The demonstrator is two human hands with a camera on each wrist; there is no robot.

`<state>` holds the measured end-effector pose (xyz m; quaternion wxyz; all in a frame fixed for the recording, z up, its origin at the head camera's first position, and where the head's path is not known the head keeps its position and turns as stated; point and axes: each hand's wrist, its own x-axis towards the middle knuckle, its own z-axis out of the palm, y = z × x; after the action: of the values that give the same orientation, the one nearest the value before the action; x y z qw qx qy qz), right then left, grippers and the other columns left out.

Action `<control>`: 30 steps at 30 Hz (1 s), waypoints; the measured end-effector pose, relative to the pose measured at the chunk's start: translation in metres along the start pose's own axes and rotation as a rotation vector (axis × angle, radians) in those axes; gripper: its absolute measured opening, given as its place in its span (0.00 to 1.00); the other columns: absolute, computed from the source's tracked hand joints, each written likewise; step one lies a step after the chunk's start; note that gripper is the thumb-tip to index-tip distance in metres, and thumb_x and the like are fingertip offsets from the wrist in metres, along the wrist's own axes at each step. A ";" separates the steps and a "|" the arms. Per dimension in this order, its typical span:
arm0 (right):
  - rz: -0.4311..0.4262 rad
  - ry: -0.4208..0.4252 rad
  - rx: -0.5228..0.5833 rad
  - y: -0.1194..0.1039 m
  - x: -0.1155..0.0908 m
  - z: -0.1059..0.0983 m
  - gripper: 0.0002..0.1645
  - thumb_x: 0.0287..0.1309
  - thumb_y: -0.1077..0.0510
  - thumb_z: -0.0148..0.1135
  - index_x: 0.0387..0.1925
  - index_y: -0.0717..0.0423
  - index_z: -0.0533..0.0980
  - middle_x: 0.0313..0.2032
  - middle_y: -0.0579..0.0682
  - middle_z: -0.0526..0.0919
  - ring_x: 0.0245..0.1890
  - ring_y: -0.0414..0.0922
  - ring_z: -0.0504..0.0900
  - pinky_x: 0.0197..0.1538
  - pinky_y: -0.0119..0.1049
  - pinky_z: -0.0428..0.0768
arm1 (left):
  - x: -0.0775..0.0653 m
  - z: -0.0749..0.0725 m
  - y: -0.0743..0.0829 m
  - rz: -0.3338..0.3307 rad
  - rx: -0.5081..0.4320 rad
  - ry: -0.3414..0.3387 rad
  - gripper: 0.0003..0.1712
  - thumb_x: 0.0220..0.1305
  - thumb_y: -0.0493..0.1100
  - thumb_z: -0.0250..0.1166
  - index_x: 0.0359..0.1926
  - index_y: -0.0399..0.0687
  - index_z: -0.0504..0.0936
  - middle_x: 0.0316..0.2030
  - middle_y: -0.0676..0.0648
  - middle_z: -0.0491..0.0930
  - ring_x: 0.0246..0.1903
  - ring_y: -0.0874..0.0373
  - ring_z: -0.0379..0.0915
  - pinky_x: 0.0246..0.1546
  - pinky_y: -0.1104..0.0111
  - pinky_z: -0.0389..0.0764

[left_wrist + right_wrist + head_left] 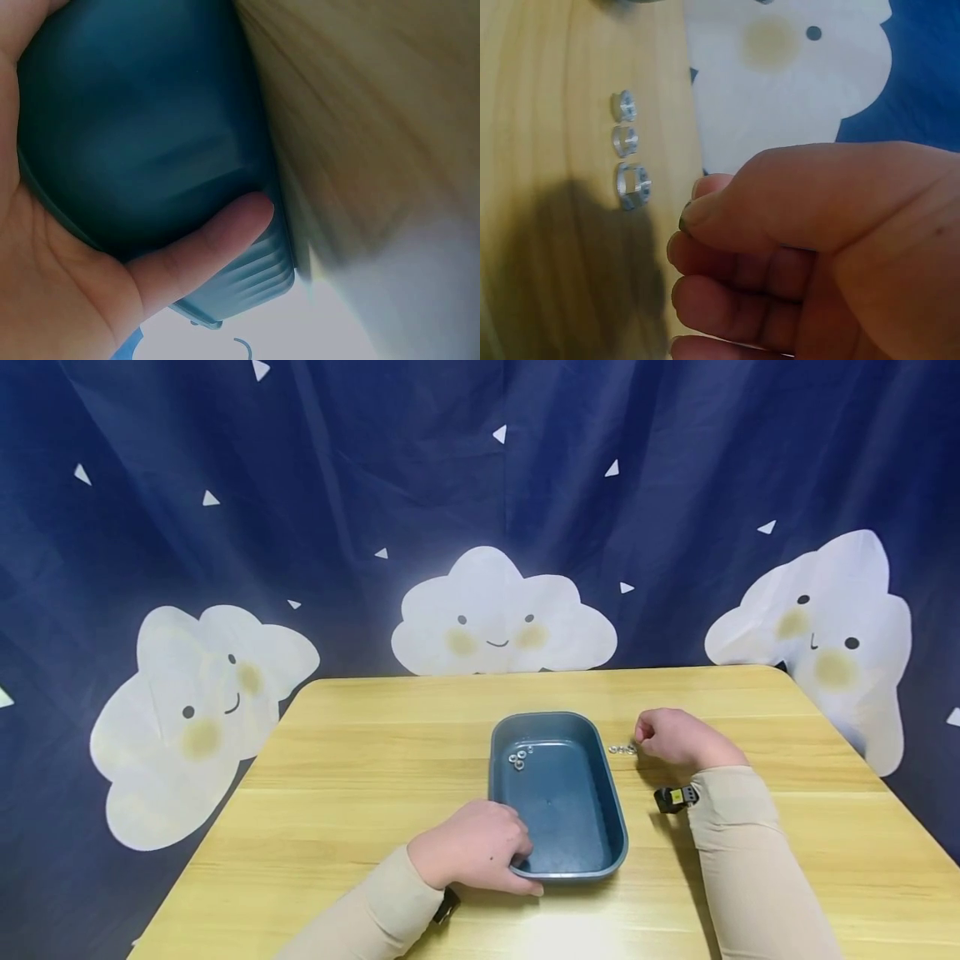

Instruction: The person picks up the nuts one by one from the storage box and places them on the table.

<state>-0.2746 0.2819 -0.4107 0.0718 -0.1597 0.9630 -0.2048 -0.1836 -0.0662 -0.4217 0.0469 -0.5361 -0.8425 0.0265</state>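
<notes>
A dark blue-green plastic tray (558, 810) stands on the table, with several small metal nuts (519, 766) inside near its far left corner. My left hand (480, 847) grips the near left corner of the tray, fingers over the rim and thumb (210, 244) along the outer wall. Right of the tray, three metal nuts (633, 186) lie in a row on the wood, the largest nearest my right hand (678, 737). That hand is just past the row's right end, fingers curled, thumb and forefinger pinching a small dark piece (683, 218), mostly hidden by the fingertips.
The light wooden table (360, 760) has its far edge against a dark blue curtain (450, 468) printed with white clouds and triangles. A small black device (675, 799) is strapped at the right wrist; another shows under the left one.
</notes>
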 end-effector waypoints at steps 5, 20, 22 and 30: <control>0.012 0.003 -0.002 0.003 0.003 0.005 0.03 0.53 0.64 0.62 0.31 0.56 0.76 0.30 0.47 0.78 0.34 0.50 0.75 0.42 0.46 0.72 | 0.000 -0.001 0.000 0.000 -0.003 -0.001 0.32 0.55 0.75 0.65 0.12 0.63 0.65 0.16 0.66 0.61 0.20 0.70 0.60 0.21 0.74 0.63; 0.064 -0.004 -0.012 0.006 0.009 0.013 0.03 0.57 0.64 0.58 0.31 0.55 0.78 0.32 0.49 0.80 0.36 0.51 0.77 0.44 0.49 0.73 | 0.000 0.001 -0.001 -0.020 -0.022 -0.022 0.32 0.56 0.75 0.64 0.12 0.63 0.65 0.16 0.66 0.61 0.20 0.70 0.59 0.21 0.74 0.62; 0.064 -0.004 -0.008 0.006 0.009 0.014 0.03 0.57 0.64 0.58 0.32 0.55 0.78 0.32 0.49 0.80 0.36 0.51 0.77 0.44 0.49 0.73 | 0.000 0.001 -0.001 -0.021 -0.019 -0.023 0.32 0.56 0.75 0.64 0.12 0.63 0.65 0.16 0.66 0.61 0.20 0.70 0.59 0.21 0.74 0.62; 0.084 0.001 0.005 0.007 0.010 0.015 0.04 0.55 0.65 0.59 0.33 0.57 0.79 0.32 0.49 0.80 0.35 0.51 0.76 0.43 0.48 0.72 | 0.001 0.002 -0.001 -0.017 -0.030 -0.021 0.32 0.56 0.75 0.64 0.12 0.63 0.65 0.16 0.66 0.61 0.21 0.70 0.59 0.22 0.74 0.62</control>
<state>-0.2832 0.2793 -0.4276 0.0805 -0.1188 0.9684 -0.2038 -0.1849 -0.0661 -0.4234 0.0300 -0.5292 -0.8477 0.0191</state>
